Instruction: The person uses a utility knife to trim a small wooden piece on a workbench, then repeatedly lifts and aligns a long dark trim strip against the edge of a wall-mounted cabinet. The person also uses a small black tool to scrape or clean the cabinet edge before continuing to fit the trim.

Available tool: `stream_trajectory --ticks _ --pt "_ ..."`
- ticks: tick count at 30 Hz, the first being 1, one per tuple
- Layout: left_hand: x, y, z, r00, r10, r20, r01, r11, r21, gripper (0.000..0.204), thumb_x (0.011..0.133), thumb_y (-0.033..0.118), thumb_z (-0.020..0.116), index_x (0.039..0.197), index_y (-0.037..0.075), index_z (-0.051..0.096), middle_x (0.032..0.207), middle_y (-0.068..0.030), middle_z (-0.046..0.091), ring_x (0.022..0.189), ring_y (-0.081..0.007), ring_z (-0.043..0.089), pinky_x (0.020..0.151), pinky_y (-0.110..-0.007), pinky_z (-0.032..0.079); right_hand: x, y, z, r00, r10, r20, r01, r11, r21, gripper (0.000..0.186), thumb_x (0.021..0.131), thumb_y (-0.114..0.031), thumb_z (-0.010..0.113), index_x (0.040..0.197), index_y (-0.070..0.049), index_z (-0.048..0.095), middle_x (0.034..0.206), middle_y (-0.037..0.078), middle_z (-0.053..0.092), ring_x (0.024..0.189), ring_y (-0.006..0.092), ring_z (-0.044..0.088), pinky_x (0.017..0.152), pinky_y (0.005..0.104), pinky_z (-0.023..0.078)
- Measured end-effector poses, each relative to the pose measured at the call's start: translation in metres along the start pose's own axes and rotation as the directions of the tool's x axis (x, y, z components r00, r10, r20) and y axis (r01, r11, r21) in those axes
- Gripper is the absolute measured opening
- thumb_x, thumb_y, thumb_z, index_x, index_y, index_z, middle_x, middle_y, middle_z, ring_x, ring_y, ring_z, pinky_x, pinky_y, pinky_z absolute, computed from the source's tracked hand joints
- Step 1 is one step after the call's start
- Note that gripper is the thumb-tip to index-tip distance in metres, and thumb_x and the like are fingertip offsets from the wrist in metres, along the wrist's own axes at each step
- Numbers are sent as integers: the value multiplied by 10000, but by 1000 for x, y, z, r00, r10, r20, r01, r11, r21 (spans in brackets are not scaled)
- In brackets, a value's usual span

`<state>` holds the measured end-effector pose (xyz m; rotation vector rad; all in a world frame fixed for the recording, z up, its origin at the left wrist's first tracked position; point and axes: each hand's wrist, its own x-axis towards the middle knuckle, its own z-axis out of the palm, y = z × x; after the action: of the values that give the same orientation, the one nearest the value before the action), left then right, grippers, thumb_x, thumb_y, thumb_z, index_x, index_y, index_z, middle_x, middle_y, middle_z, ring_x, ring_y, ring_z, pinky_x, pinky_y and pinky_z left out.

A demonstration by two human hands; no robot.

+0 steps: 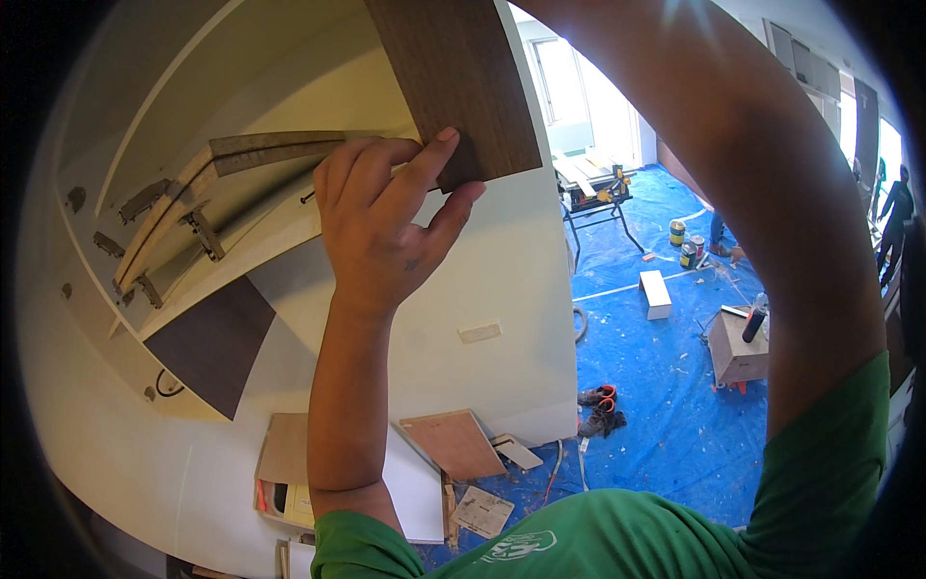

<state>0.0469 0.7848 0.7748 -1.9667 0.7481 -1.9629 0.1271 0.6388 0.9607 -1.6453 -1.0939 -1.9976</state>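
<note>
My left hand is raised to the lower left corner of a dark brown wood-grain panel. Its index finger lies against the panel's side edge, and the thumb sits just under the bottom edge, so the corner is between them. The other fingers are curled, and what lies behind them is hidden. My right arm reaches up past the top of the view, leaving that hand out of sight. Left of my left hand, a long wooden board with metal hinges slants inside an open white cabinet.
A white wall stands behind my left arm. Blue sheeting covers the floor on the right, with shoes, a box, cans and a work stand. Loose boards lean low by the wall.
</note>
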Motion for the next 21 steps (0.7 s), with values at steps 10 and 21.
stream_trajectory --ticks 10,21 --pt "-3 0 1 1000 0 -2 0 1000 6 493 676 231 922 1128 107 771 909 -17 631 892 -230 576 822 -371 458 -2 -1 1 1000 -6 -18 6 1000 2 614 1034 -355 400 1575 -70 343 1689 121 232 1570 284 183 1237 471 306" --pt "-1 1 1 1000 -15 6 15 1000 1 470 681 206 914 1116 103 768 913 -27 628 881 -237 574 802 -374 455 -1 1 -3 1000 -5 -9 5 999 39 600 1029 -330 394 1565 -62 367 1687 132 242 1566 293 198 1225 468 318"
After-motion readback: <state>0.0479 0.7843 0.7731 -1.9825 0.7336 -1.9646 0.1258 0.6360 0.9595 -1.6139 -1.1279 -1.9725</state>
